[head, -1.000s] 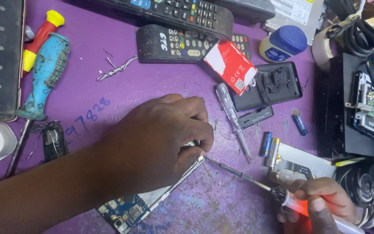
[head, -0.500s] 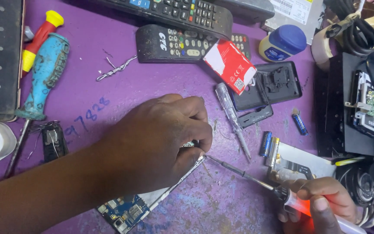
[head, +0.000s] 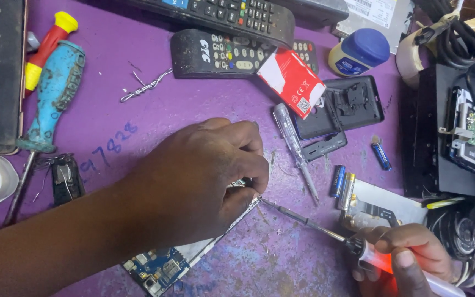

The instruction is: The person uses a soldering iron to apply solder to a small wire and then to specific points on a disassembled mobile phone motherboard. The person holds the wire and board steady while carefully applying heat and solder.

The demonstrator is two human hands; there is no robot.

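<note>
1. Two hands are at work on one circuit board (head: 163, 267), and against the picture from a second ago almost nothing has moved: the left hand (head: 199, 181) lies in the same place, and the right hand (head: 408, 258) has shifted only a little.
2. I judge from this that the work on the board edge is in a slow, steady phase; nothing has been lifted or put down.
3. The left fingers (head: 246, 190) are curled narrow and press down on the board, which lies flat on the purple bench (head: 155, 115). Most of the board is hidden under this hand; only its blue lower corner and its thin right edge show.
4. The right fingers (head: 397, 242) are closed around the orange handle of a small screwdriver (head: 309, 221). Its thin shaft runs up and left, and the tip touches the board edge just beside the left fingertips.
5. Nearby, and not touched, lie a clear test screwdriver (head: 292, 146), two batteries (head: 342, 184), a red box (head: 291, 82) and a blue-handled screwdriver (head: 50, 99).
</note>
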